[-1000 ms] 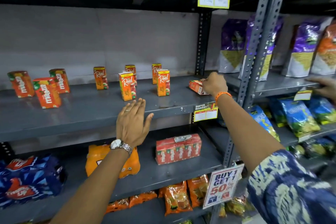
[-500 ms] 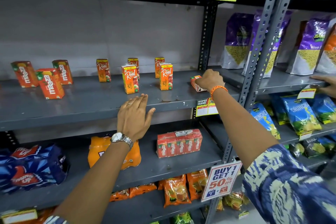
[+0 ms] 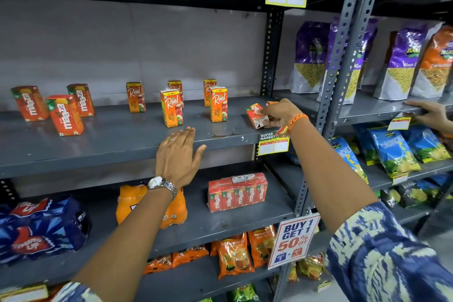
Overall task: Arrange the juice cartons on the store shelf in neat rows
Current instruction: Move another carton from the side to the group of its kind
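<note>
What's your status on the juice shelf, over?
Right hand gripping tipped carton at shelf's right end. Left hand open, at shelf edge. Five Real cartons upright, nothing blocking.

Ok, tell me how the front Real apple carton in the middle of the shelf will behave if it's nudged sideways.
The front Real apple carton stands upright, tall and narrow, so a high push would likely tip it. It looks like a small stiff box, probably light, so a low push should slide it on the smooth metal shelf. The carton behind could get knocked.
</note>
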Tool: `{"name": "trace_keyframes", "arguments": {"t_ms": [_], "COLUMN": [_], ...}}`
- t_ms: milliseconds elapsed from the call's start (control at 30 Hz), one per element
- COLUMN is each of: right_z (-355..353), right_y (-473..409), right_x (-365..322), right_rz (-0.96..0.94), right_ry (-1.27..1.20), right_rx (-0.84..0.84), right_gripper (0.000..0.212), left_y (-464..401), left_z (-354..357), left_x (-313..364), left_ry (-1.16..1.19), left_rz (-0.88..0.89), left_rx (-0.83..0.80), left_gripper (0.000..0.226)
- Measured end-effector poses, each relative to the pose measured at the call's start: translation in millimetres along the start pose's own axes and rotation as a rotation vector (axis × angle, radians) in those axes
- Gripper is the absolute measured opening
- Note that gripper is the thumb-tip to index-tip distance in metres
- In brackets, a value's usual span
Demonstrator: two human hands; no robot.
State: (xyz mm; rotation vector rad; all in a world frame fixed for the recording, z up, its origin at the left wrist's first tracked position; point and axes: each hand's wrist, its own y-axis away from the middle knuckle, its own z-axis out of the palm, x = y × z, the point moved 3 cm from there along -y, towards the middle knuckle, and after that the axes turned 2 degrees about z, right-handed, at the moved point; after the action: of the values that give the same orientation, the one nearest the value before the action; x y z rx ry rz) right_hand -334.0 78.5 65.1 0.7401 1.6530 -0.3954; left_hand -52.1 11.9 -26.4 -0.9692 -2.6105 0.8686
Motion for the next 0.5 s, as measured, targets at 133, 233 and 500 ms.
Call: {"name": "trace_keyframes", "arguments": {"t_ms": [133, 233, 500], "right_z": [-4, -4, 1], "right_y": [3, 3, 15], "right_x": [6, 14, 19], "right_rz": [0.045, 0.034, -0.186], "right_ry": [-0.114, -0.252, -0.439], "right_rx": [-0.035, -0.043, -0.213], "right_gripper": [0.021, 0.028, 0.030], "left_y": [0, 0, -1], "left_z": [1, 2, 5], "left_x": [0, -1, -1], "left_ry": [0.008, -0.002, -0.019], "left_rz": [0.004, 0.007, 0.000], "left_rx": [-0.002, -0.005, 0.019], "left_gripper": [0.062, 0.062, 0.062]}}
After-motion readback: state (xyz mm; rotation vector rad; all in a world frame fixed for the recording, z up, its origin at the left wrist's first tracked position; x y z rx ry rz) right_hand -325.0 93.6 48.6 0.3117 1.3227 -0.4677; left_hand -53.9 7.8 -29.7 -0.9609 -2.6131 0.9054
